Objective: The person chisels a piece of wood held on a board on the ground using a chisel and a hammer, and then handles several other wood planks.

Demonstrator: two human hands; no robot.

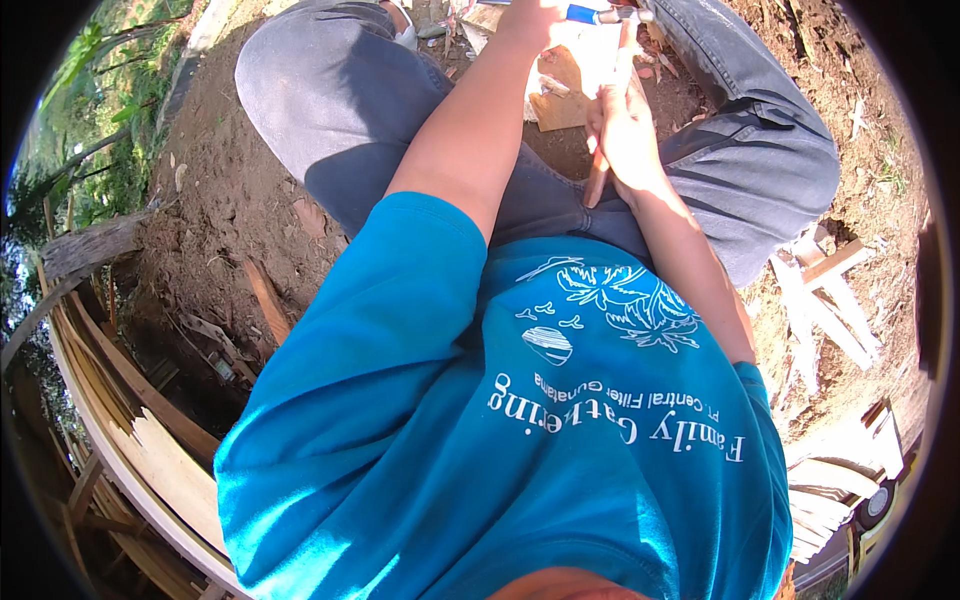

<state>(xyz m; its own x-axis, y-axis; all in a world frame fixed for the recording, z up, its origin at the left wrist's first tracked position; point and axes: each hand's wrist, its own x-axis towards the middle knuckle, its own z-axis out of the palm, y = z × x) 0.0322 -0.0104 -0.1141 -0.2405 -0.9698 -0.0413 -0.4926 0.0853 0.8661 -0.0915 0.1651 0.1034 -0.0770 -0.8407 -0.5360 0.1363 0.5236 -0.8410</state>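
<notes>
At the top edge, my left hand (538, 24) is closed around the blue handle of a hammer (583, 13). The hammer lies crosswise, its metal head to the right of my fist, close to the far end of a narrow wooden stick (596, 186). I cannot tell whether they touch. My right hand (628, 125) grips that stick, which runs from near my lap away toward the hammer head. Below the stick, between my legs, lies a flat tan wood block (560, 110), partly washed out by sunlight. My left hand is partly cut off by the frame.
My bent legs in dark trousers (320, 90) frame the work spot on bare soil (215, 220). Long boards (160, 460) are piled at the left, with a loose slat (266, 300) nearby. Wood scraps (825, 310) and stacked pieces (830, 490) lie at the right.
</notes>
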